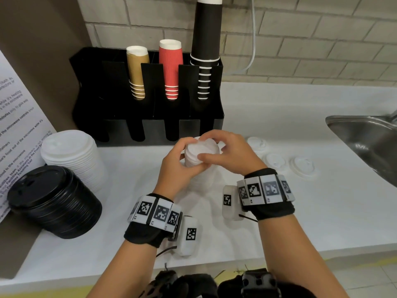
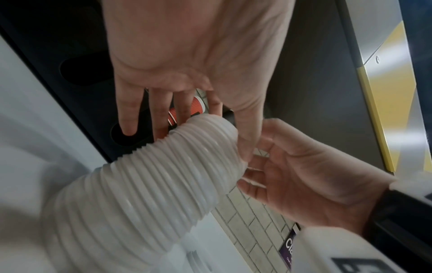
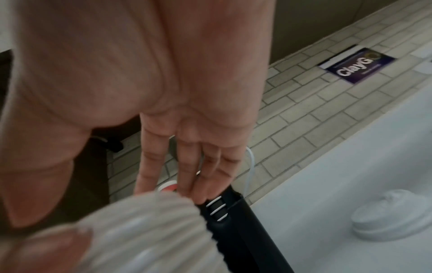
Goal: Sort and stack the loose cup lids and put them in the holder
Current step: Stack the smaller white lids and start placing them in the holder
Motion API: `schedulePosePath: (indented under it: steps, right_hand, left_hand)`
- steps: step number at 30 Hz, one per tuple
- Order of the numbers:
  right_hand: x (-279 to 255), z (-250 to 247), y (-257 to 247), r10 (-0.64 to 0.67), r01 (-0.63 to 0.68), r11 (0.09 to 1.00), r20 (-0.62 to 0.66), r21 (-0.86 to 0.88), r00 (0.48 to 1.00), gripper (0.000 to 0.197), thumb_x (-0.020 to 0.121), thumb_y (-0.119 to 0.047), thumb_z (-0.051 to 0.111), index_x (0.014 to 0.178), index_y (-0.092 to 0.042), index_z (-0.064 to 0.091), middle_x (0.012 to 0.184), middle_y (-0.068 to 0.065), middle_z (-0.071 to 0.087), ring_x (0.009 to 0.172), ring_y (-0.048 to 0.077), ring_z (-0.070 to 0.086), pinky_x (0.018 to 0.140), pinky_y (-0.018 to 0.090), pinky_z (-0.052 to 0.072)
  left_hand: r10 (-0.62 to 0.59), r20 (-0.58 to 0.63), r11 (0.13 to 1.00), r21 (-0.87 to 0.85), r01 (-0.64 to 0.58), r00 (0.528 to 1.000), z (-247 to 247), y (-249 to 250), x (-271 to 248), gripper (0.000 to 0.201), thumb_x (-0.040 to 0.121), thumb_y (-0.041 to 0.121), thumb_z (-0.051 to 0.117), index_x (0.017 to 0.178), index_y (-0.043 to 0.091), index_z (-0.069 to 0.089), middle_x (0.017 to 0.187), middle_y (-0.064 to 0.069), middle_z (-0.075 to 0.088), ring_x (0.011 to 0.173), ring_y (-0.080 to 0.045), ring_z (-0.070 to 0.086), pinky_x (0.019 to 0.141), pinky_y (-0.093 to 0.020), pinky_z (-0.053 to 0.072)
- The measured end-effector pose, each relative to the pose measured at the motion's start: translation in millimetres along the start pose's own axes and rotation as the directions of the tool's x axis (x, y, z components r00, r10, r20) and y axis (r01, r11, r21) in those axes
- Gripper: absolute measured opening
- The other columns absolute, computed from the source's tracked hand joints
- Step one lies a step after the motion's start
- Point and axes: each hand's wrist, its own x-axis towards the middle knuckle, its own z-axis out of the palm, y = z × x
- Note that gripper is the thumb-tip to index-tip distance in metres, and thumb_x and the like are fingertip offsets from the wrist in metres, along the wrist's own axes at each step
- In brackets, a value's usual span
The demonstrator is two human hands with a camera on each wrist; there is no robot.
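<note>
We steady the tall white lid stack [image 1: 200,162]: left hand [image 1: 182,162] wraps its side, right hand [image 1: 229,154] pinches the top. Light, slippery, topple-prone; we grip low.

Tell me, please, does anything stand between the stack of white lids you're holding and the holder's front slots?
Nothing visible does. Both hands hold the white lid stack just in front of the black holder, and its front slots look open; their depths are dark.
</note>
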Motion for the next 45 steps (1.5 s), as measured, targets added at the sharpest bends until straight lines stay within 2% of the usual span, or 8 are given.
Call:
schedulePosePath:
  steps: [4, 8, 16, 20, 30, 35, 40, 45]
  right_hand:
    - [-11, -25, 26, 0.257, -0.267, 0.961, -0.113, -0.077, 0.96, 0.033, 0.087, -0.037, 0.065, 0.117, -0.025, 0.06, 0.117, -0.007, 0.058, 0.099, 0.008, 0.052, 0.081, 0.018, 0.039]
    - [-35, -45, 61, 0.674, -0.63, 0.644, -0.069, -0.434, 0.736, 0.054, 0.083, -0.039, 0.068, 0.13, -0.02, 0.05, 0.133, 0.011, 0.049, 0.123, 0.032, 0.046, 0.101, 0.04, 0.04]
    - [-55, -45, 74, 0.824, -0.716, 0.491, -0.002, -0.496, 0.566, 0.066, 0.066, -0.021, 0.084, 0.125, -0.019, 0.054, 0.123, 0.009, 0.057, 0.116, 0.03, 0.053, 0.097, 0.04, 0.047]
    - [-58, -46, 74, 0.807, -0.712, 0.521, 0.0, -0.471, 0.591, 0.06, 0.067, -0.018, 0.083, 0.12, -0.02, 0.055, 0.121, 0.008, 0.057, 0.11, 0.029, 0.056, 0.088, 0.037, 0.049]
    - [-21, -40, 21, 0.343, -0.306, 0.923, -0.139, 0.232, 0.929, 0.036, 0.069, -0.028, 0.078, 0.1, -0.028, 0.06, 0.096, -0.009, 0.062, 0.084, 0.011, 0.063, 0.062, 0.019, 0.046]
    - [-7, -15, 3, 0.168, -0.13, 0.969, -0.173, 0.21, 0.971, 0.033, 0.074, -0.022, 0.075, 0.103, -0.029, 0.061, 0.094, -0.013, 0.062, 0.09, 0.004, 0.06, 0.067, 0.003, 0.043]
    - [0, -1, -3, 0.051, -0.043, 0.997, -0.137, 0.064, 0.989, 0.027, 0.075, -0.02, 0.077, 0.098, -0.03, 0.067, 0.115, -0.001, 0.053, 0.104, 0.01, 0.052, 0.09, 0.024, 0.045]
    - [3, 6, -6, -0.028, 0.027, 1.0, -0.026, -0.014, 0.999, 0.027, 0.074, -0.014, 0.076, 0.095, -0.03, 0.071, 0.119, -0.006, 0.045, 0.112, 0.011, 0.046, 0.092, 0.023, 0.038]
  left_hand:
    - [-0.011, -0.003, 1.0, 0.012, 0.011, 1.0, 0, -3, 1, 0.046, 0.076, 0.021, 0.081, 0.113, 0.028, 0.055, 0.115, 0.024, 0.054, 0.105, -0.002, 0.052, 0.079, -0.006, 0.043]
    - [-0.017, -0.016, 1.0, 0.001, 0.017, 1.0, 4, -1, 2, 0.046, 0.075, 0.023, 0.082, 0.113, 0.026, 0.055, 0.114, 0.025, 0.052, 0.105, -0.003, 0.051, 0.085, -0.012, 0.042]
    - [-0.018, -0.041, 1.0, 0.001, 0.018, 0.999, 7, 0, 4, 0.046, 0.074, 0.025, 0.083, 0.111, 0.026, 0.055, 0.108, 0.028, 0.052, 0.098, 0.003, 0.05, 0.075, -0.01, 0.04]
    - [-0.014, -0.046, 1.0, 0.0, 0.014, 0.999, 7, 1, 4, 0.058, 0.071, 0.022, 0.085, 0.118, 0.028, 0.051, 0.11, 0.028, 0.051, 0.101, 0.005, 0.049, 0.078, -0.007, 0.039]
    - [-0.052, -0.065, 0.999, -0.01, 0.051, 0.997, 9, -2, 5, 0.068, 0.066, 0.019, 0.088, 0.125, 0.022, 0.055, 0.114, 0.017, 0.056, 0.109, -0.01, 0.052, 0.08, -0.009, 0.039]
    - [-0.046, -0.055, 0.999, -0.016, 0.045, 0.997, 6, -4, 6, 0.068, 0.065, 0.019, 0.089, 0.125, 0.027, 0.055, 0.116, 0.019, 0.058, 0.108, -0.007, 0.054, 0.081, -0.01, 0.04]
    - [-0.061, -0.047, 0.998, -0.021, 0.06, 0.997, 4, -3, 4, 0.073, 0.065, 0.023, 0.089, 0.125, 0.035, 0.049, 0.114, 0.026, 0.055, 0.102, 0.01, 0.052, 0.078, -0.012, 0.043]
    - [-0.086, -0.065, 0.996, -0.044, 0.084, 0.994, 5, -3, 4, 0.095, 0.064, 0.023, 0.089, 0.142, 0.026, 0.036, 0.115, 0.023, 0.052, 0.107, -0.003, 0.055, 0.08, -0.013, 0.046]
